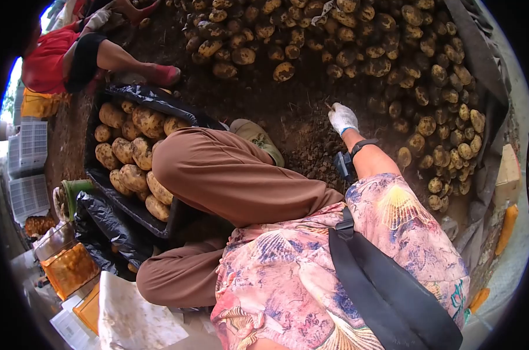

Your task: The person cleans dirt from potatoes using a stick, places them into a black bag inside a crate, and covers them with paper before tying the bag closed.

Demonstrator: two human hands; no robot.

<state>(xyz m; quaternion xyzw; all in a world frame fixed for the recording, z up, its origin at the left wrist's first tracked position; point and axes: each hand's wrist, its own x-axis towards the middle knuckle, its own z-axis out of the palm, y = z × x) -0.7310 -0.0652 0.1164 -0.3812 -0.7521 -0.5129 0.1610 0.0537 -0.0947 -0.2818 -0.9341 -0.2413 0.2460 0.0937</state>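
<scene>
Shell-printed pink shirt (pixel 293 274) and a broad black strap (pixel 387 280) lie nearest my camera, with brown trousers (pixel 235 172) beyond. Ahead, I see the wearer's right hand (pixel 342 118), white-gloved, at the dark soil (pixel 299 131); I cannot tell whether its fingers grip anything. The left hand is outside my view. Loose potatoes (pixel 378 67) spread beyond and right of the glove; larger potatoes (pixel 142 153) fill a black crate (pixel 127 204) left of the knee. Another person in a red shirt (pixel 45 61) is upper left.

Pink shell shirt (pixel 287 271), brown trousers (pixel 235 175), white glove (pixel 346 122) on the right hand (pixel 341 118) — black wristband (pixel 363 146), wide black strap (pixel 387 280).
</scene>
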